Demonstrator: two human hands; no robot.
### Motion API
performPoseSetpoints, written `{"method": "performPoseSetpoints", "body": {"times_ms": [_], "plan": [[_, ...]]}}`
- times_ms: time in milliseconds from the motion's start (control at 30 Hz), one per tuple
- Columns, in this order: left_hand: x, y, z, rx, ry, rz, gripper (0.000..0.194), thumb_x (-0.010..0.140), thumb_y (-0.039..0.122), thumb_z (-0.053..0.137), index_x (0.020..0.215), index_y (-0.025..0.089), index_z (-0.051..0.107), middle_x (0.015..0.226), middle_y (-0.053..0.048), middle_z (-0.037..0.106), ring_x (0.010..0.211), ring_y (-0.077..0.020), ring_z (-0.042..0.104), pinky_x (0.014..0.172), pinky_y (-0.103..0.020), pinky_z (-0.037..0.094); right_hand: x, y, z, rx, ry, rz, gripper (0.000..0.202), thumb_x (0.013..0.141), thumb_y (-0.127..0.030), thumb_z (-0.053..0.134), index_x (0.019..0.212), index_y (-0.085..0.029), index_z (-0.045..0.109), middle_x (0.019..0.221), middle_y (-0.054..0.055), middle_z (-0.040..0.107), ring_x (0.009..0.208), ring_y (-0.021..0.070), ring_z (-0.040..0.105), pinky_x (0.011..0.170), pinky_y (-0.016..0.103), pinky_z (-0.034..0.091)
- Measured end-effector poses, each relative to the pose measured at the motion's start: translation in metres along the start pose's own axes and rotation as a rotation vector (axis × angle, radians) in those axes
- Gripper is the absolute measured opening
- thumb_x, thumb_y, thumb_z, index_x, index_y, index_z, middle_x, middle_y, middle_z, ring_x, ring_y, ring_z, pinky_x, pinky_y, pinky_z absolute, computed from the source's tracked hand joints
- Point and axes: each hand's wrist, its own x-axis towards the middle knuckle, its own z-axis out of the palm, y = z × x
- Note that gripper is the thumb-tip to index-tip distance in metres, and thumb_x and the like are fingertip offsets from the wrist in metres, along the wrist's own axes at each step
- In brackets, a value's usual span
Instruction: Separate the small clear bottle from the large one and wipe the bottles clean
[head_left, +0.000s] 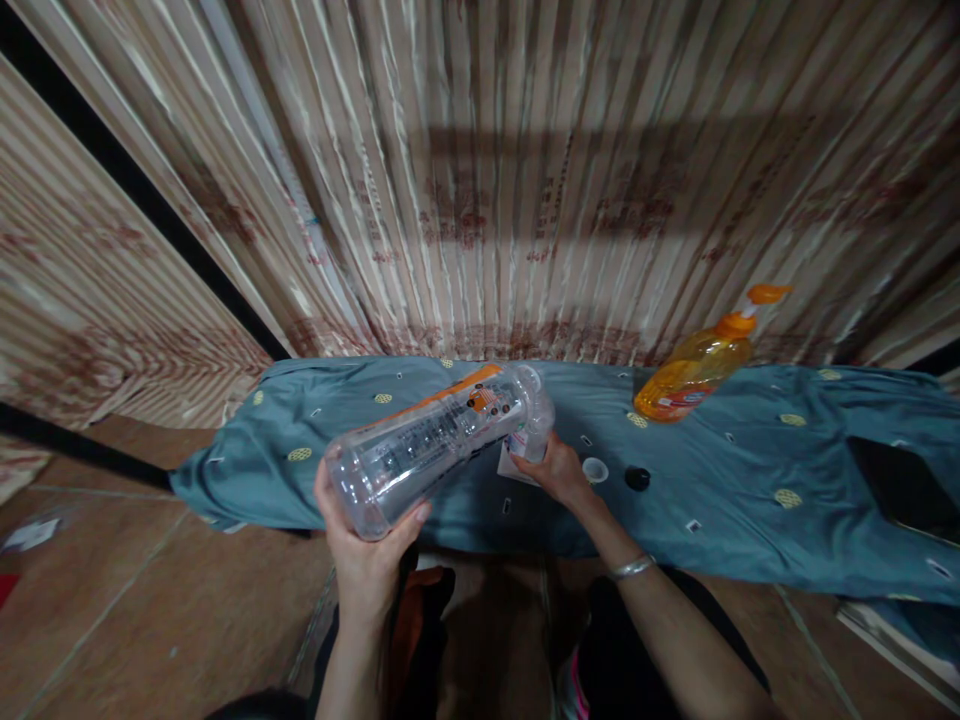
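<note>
My left hand [367, 550] is wrapped round the base of a large clear plastic bottle [427, 450] with an orange-and-black print, tilted with its neck to the right. The bottle's mouth meets the top of a small clear bottle [529, 425], which my right hand [553, 470] grips. Whether liquid passes between them I cannot tell. Under the small bottle lies a white card-like piece [514, 464]. Just right of my right hand are a white round cap [595, 470] and a black round cap [637, 479] on the cloth.
A pump bottle of orange liquid [694, 370] stands on the blue-green cloth [750, 480] covering the bench. At the right lies a dark phone-like slab [904, 485]. A striped curtain [487, 180] hangs behind, with black poles [150, 185] at the left.
</note>
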Motion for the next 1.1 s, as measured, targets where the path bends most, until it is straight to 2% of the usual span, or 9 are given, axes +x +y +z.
{"method": "performPoseSetpoints", "body": {"times_ms": [167, 333, 500, 667, 900, 1100], "plan": [[0.0009, -0.0006, 0.0006, -0.001, 0.001, -0.008, 0.117, 0.047, 0.04, 0.104, 0.15, 0.026, 0.048, 0.153, -0.015, 0.054, 0.139, -0.0352, 0.056, 0.117, -0.05, 0.046, -0.0002, -0.0004, 0.0002, -0.009, 0.01, 0.003, 0.058, 0.078, -0.037, 0.079, 0.13, -0.014, 0.065, 0.105, 0.019, 0.081, 0.098, 0.0365, 0.079, 0.085, 0.046, 0.063], [0.0008, -0.0017, 0.001, -0.004, -0.013, 0.021, 0.114, 0.051, 0.042, 0.102, 0.15, 0.027, 0.048, 0.15, -0.014, 0.055, 0.135, -0.0342, 0.06, 0.11, -0.047, 0.053, 0.0002, 0.0013, 0.0017, -0.016, 0.013, 0.001, 0.057, 0.079, -0.038, 0.078, 0.13, -0.016, 0.064, 0.104, 0.016, 0.082, 0.097, 0.0344, 0.079, 0.084, 0.043, 0.063], [0.0007, 0.0021, 0.0023, -0.012, 0.007, -0.006, 0.117, 0.046, 0.04, 0.104, 0.149, 0.027, 0.049, 0.152, -0.015, 0.054, 0.139, -0.0362, 0.057, 0.113, -0.05, 0.05, 0.001, 0.0024, 0.0024, -0.028, 0.006, -0.003, 0.057, 0.079, -0.037, 0.078, 0.129, -0.014, 0.064, 0.106, 0.019, 0.081, 0.1, 0.037, 0.079, 0.087, 0.047, 0.063], [0.0012, 0.0052, 0.0038, 0.003, 0.038, -0.04, 0.121, 0.042, 0.041, 0.104, 0.148, 0.024, 0.048, 0.152, -0.017, 0.055, 0.137, -0.038, 0.058, 0.115, -0.053, 0.047, 0.0018, 0.0062, 0.0041, -0.015, 0.017, -0.031, 0.056, 0.078, -0.037, 0.078, 0.128, -0.017, 0.064, 0.103, 0.016, 0.082, 0.096, 0.0352, 0.079, 0.085, 0.047, 0.064], [0.0002, 0.0008, 0.0013, -0.004, -0.005, -0.02, 0.118, 0.049, 0.041, 0.103, 0.151, 0.028, 0.046, 0.158, -0.015, 0.051, 0.143, -0.0371, 0.054, 0.117, -0.051, 0.046, 0.0017, 0.0078, 0.0049, -0.004, 0.026, -0.041, 0.054, 0.077, -0.038, 0.078, 0.126, -0.019, 0.065, 0.103, 0.016, 0.082, 0.097, 0.0362, 0.079, 0.085, 0.048, 0.063], [0.001, 0.0049, 0.0035, -0.028, 0.013, -0.04, 0.119, 0.045, 0.041, 0.104, 0.149, 0.026, 0.047, 0.158, -0.017, 0.05, 0.146, -0.0389, 0.051, 0.121, -0.054, 0.04, 0.0023, 0.0078, 0.0041, -0.003, 0.017, -0.033, 0.057, 0.077, -0.04, 0.077, 0.128, -0.018, 0.065, 0.105, 0.017, 0.081, 0.099, 0.0362, 0.079, 0.086, 0.048, 0.063]]}}
